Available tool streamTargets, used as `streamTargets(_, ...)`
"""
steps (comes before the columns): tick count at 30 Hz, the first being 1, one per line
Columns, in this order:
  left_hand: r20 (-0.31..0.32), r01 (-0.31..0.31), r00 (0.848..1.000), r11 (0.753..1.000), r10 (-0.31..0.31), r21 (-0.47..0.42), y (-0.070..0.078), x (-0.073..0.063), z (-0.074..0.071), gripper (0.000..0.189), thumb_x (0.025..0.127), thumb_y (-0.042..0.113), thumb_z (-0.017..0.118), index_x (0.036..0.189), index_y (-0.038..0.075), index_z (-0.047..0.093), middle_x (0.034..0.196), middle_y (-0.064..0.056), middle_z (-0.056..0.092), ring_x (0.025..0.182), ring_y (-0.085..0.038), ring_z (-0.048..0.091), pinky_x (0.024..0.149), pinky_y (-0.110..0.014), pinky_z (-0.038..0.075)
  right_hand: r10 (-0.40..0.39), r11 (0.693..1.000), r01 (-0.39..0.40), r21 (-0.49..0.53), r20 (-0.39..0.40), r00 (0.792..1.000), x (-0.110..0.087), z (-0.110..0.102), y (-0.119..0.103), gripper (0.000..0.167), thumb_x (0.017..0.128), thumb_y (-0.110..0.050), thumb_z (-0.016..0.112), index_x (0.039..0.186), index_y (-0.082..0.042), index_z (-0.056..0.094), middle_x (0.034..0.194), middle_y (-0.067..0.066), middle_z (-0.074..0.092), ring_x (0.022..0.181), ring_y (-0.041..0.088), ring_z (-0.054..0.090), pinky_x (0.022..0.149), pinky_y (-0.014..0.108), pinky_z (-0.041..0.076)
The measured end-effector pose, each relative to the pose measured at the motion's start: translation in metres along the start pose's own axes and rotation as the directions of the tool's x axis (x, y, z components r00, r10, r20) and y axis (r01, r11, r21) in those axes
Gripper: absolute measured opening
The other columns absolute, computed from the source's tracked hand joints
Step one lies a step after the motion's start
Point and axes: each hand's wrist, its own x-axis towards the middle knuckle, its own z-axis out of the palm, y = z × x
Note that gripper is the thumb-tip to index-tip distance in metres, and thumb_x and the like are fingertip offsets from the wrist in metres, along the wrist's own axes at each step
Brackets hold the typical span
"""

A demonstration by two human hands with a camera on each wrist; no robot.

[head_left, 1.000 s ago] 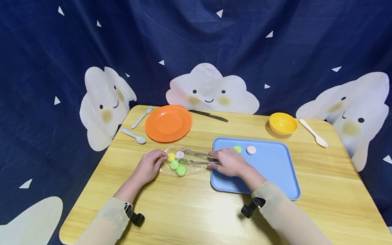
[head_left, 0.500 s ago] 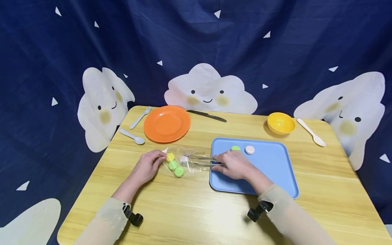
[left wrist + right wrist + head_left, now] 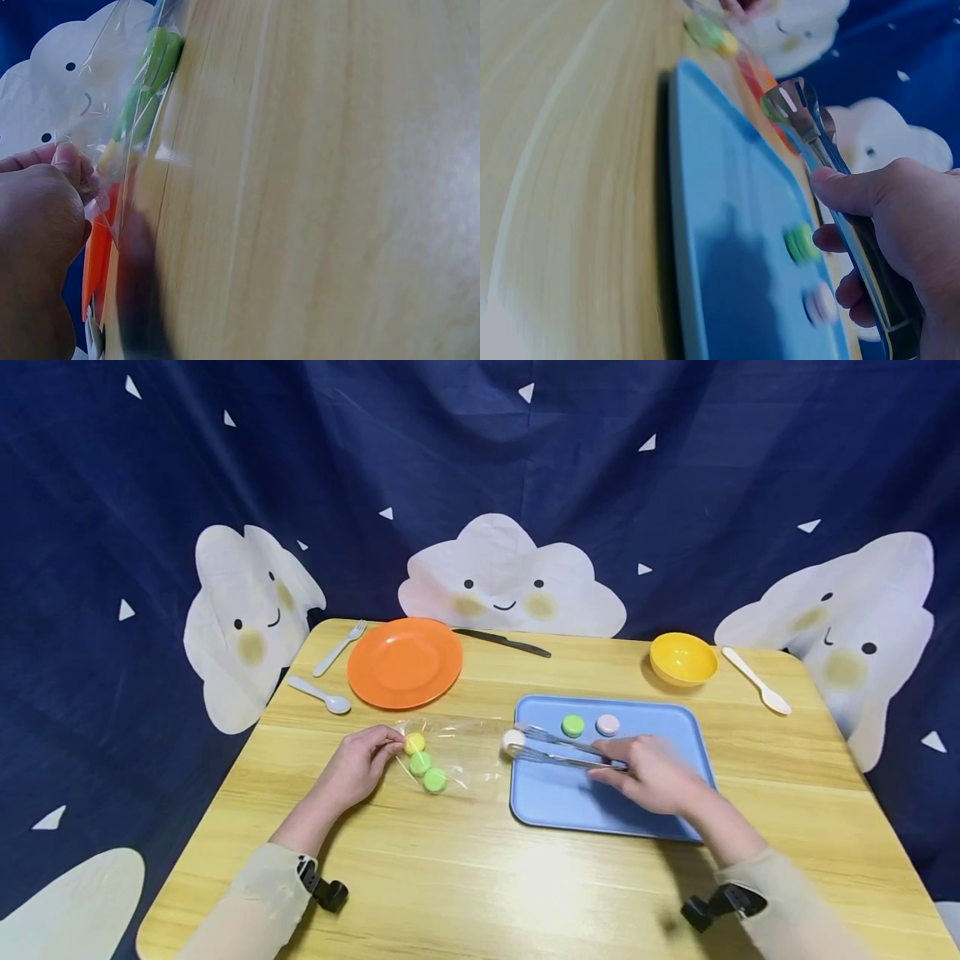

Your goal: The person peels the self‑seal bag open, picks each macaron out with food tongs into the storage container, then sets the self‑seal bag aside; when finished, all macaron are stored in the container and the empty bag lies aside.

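Note:
My left hand (image 3: pixel 362 768) pinches the end of a clear plastic bag (image 3: pixel 472 752) lying on the table. Inside it are a yellow macaron (image 3: pixel 414 743) and two green macarons (image 3: pixel 435 780). My right hand (image 3: pixel 654 772) holds metal tongs (image 3: pixel 566 761) over the blue tray (image 3: pixel 558 806). A whitish macaron (image 3: pixel 513 742) is between the tong tips, just above the tray's left edge, at the bag's mouth. On the tray lie one green macaron (image 3: pixel 573 726) and one pale pink macaron (image 3: pixel 607 724). The right wrist view shows fingers and thumb around the tongs (image 3: pixel 832 169).
An orange plate (image 3: pixel 405 662) stands at the back left, with a fork (image 3: pixel 339 648) and spoon (image 3: pixel 320 695) to its left. A dark knife (image 3: pixel 502 642) lies behind. At the back right are a yellow bowl (image 3: pixel 683 659) and a white spoon (image 3: pixel 757 681).
The right hand has moved right, drawing the tongs and the whitish macaron out of the bag to the tray's edge. My left hand has stayed on the bag.

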Motion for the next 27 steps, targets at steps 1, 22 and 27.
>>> streamTargets(1,0.004,0.004,1.0,1.0,-0.004,0.001,0.0,0.0,0.0,0.009,0.098,0.005,0.075,0.102,0.012,0.074,0.101,0.001,0.075,0.099,-0.02,0.073,0.088,-0.043,0.061,0.016,1.0,-0.016,-0.01,-0.014,1.0,-0.007,-0.005,0.004,0.021,0.094,-0.029,0.083,0.11,-0.016,0.079,0.085,-0.014,0.068,0.067,0.005,0.054,0.057,0.03,0.046)
streamTargets(22,0.017,0.017,1.0,1.0,-0.017,0.016,0.0,0.0,-0.002,0.007,0.099,0.006,0.075,0.104,0.011,0.076,0.104,0.0,0.076,0.1,-0.022,0.074,0.089,-0.045,0.061,0.297,0.944,-0.31,-0.113,-0.121,0.947,-0.11,-0.066,0.077,0.04,0.09,-0.03,0.087,0.122,-0.007,0.079,0.081,-0.004,0.072,0.063,0.012,0.049,0.05,0.032,0.034)
streamTargets(27,0.017,0.017,1.0,1.0,-0.017,0.016,0.0,0.0,-0.001,0.008,0.099,0.006,0.076,0.104,0.012,0.076,0.104,0.0,0.077,0.1,-0.022,0.074,0.089,-0.045,0.061,0.354,0.923,-0.363,-0.131,-0.082,0.932,-0.117,-0.063,0.087,0.044,0.092,-0.034,0.084,0.123,-0.004,0.078,0.088,0.006,0.076,0.07,0.021,0.06,0.054,0.046,0.046)
